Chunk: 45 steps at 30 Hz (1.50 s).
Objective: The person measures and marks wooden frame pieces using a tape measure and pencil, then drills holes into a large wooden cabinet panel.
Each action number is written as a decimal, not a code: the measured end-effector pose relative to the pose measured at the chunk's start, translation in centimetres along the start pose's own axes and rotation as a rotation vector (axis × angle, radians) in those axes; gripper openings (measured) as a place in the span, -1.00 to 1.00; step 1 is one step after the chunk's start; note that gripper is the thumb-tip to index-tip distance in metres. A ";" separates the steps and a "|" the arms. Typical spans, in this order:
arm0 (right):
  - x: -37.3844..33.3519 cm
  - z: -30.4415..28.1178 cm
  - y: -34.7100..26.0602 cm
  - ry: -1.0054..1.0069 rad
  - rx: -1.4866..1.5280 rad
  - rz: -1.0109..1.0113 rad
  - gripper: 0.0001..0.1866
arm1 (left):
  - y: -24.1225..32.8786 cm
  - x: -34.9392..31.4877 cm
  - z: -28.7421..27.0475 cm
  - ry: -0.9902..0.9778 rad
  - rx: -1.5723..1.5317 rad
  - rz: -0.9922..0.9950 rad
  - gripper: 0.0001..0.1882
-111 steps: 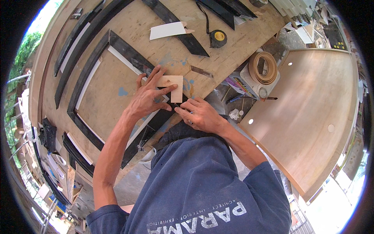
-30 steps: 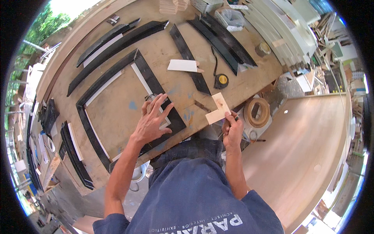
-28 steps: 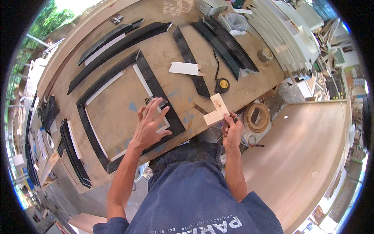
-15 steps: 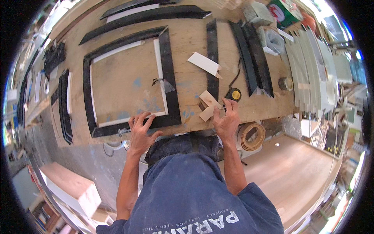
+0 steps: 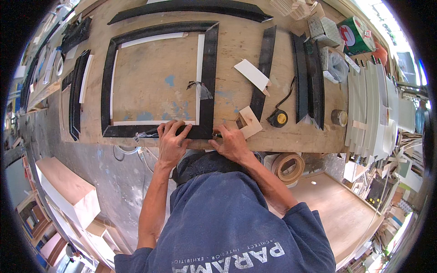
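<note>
Head view: both hands flat on frame.

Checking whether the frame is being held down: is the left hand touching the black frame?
Touching. The head view shows the left hand with its fingers spread flat across the bottom rail of the black frame, no gap visible.

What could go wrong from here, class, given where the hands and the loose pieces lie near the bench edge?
1. The small wooden block lies loose beside the right hand near the bench edge; a nudge might knock it off.
2. The left hand presses the black frame at its near rail; uneven pressure could shift a corner joint.
3. The tape measure sits close enough to be bumped.
</note>
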State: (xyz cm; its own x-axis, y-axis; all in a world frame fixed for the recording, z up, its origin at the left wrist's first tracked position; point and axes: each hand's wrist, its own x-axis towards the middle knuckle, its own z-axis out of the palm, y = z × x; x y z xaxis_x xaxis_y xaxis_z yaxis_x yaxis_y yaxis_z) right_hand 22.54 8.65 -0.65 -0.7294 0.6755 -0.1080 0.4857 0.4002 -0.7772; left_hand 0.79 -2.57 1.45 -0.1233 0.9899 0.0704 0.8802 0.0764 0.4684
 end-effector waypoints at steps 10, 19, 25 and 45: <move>-0.4 1.5 0.5 0.082 0.063 0.012 -0.67 | 0.6 0.1 0.4 0.041 0.039 -0.006 -0.48; -0.4 1.8 0.6 0.025 0.123 0.104 -0.62 | 0.5 -0.1 0.6 0.034 0.062 -0.007 -0.47; -0.3 1.3 -0.2 0.067 0.053 0.130 -0.65 | 0.7 0.6 -0.3 -0.052 0.024 -0.002 -0.39; -0.4 4.7 -6.0 0.544 0.197 0.686 -0.60 | -26.3 -9.2 -12.0 0.487 -0.329 -0.773 -0.67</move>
State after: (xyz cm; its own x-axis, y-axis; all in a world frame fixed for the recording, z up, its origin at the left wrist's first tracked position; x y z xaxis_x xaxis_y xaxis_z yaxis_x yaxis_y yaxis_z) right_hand 17.70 3.11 1.15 0.0443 0.9469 -0.3183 0.6028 -0.2794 -0.7474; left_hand -26.72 -15.12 -0.94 -0.8553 0.5167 -0.0384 0.3133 0.5747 0.7560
